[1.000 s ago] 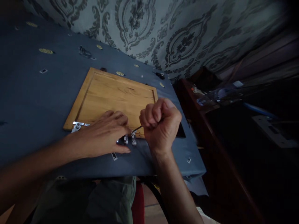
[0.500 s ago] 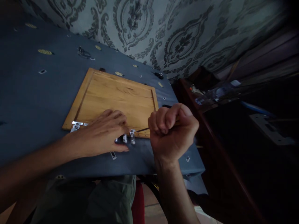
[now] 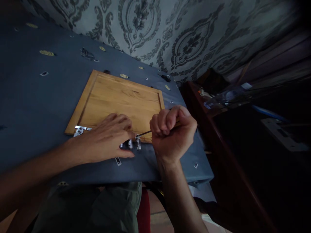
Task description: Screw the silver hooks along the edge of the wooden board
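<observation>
The wooden panel lies on the table; a left hinge sits near its corner; the right hand clenches a screwdriver, tip at the right hinge, seemingly unfinished; whether the left hand grips, I cannot tell.

wooden panel: 1 | screwdriver: 1 | bottle: 1 | hinges: count partly hidden

Hinges sit along the near edge of the panel on the table.
</observation>
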A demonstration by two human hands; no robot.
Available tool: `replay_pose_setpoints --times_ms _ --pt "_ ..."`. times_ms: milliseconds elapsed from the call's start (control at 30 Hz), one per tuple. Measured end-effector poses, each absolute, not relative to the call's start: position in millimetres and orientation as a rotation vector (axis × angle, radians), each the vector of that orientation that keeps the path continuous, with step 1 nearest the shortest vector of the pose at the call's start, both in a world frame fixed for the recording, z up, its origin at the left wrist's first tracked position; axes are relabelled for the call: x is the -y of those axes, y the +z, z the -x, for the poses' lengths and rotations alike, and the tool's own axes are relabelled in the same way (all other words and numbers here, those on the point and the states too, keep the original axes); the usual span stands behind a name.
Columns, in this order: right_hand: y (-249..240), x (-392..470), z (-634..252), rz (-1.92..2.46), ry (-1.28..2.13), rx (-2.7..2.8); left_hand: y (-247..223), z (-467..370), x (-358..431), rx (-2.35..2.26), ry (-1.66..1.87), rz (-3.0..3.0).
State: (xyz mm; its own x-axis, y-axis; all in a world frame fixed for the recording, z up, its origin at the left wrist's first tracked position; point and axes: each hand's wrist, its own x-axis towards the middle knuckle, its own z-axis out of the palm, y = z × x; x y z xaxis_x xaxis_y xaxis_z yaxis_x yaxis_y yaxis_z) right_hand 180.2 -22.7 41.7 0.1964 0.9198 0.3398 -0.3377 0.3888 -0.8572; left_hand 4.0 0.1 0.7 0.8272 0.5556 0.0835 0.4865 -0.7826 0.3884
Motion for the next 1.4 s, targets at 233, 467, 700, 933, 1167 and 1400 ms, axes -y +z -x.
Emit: replay_pose_setpoints --times_ms 233,467,700,933,1167,1400 --pt "42 23 -180 0.698 1.015 1.003 3 -4 0 -0.806 0.270 -2.619" --pt "40 21 -182 0.731 1.029 1.037 6 -4 0 -0.796 0.257 -2.621" --pt "38 10 -194 0.626 1.213 1.248 8 -7 0 -0.818 0.236 -2.571" --pt "41 11 -182 0.697 1.233 1.153 4 -3 1 -0.799 0.255 -2.555" --pt "41 18 -166 0.758 1.019 1.000 14 -5 2 -0.829 0.160 -2.525" --pt "39 22 -156 0.768 0.836 0.906 15 -8 2 -0.832 0.140 -2.555"
